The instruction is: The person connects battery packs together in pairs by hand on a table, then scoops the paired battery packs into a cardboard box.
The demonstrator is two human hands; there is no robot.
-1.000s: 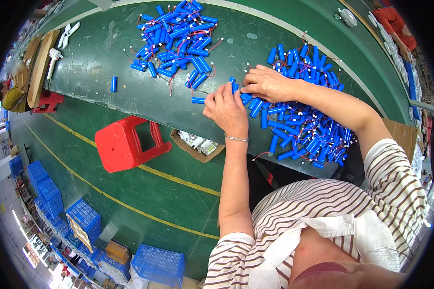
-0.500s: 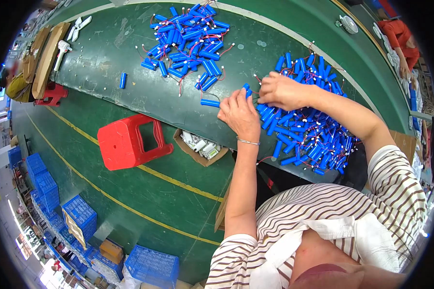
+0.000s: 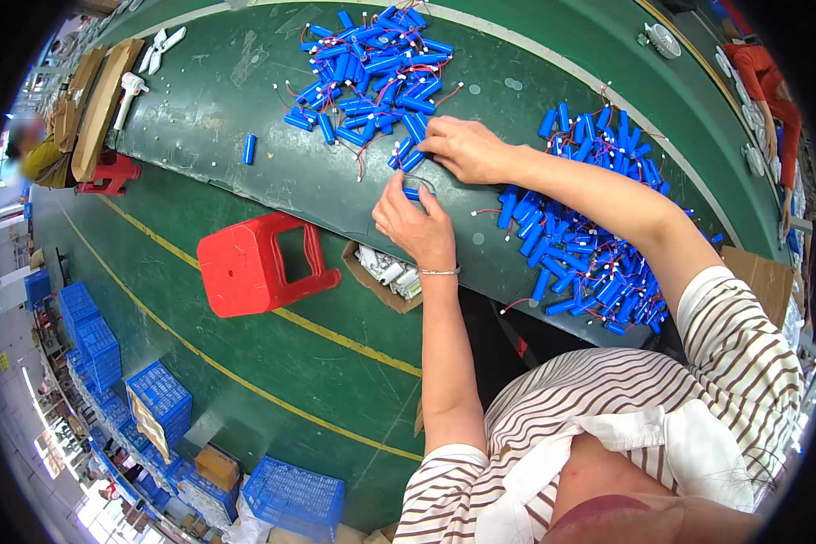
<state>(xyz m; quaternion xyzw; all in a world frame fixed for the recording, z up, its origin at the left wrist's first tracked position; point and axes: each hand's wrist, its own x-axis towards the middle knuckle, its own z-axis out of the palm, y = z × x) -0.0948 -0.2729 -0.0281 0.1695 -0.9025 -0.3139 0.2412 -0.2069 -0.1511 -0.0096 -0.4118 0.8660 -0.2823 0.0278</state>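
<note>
Blue cylinder (image 3: 417,193) showing at left hand (image 3: 412,225), partly covered; thumb and fingers bending about it, firm pinch impossible to tell. Right hand (image 3: 470,150) resting between 1 and 2 o'clock from cylinder, fingers curling at smaller pile's (image 3: 372,72) near edge, grip hidden. Smaller pile lying toward 11, larger pile (image 3: 598,245) between 3 and 4, lone cylinder (image 3: 248,149) between 9 and 10, red stool (image 3: 236,272) standing toward 8. Step seemingly in hand: handling single cylinders beside smaller pile. Next move probably calling for keeping thin red leads (image 3: 488,211) unsnagged.

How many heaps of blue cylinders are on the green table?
2: a smaller heap beside the right hand, and a larger heap partly hidden by the right forearm.
</note>
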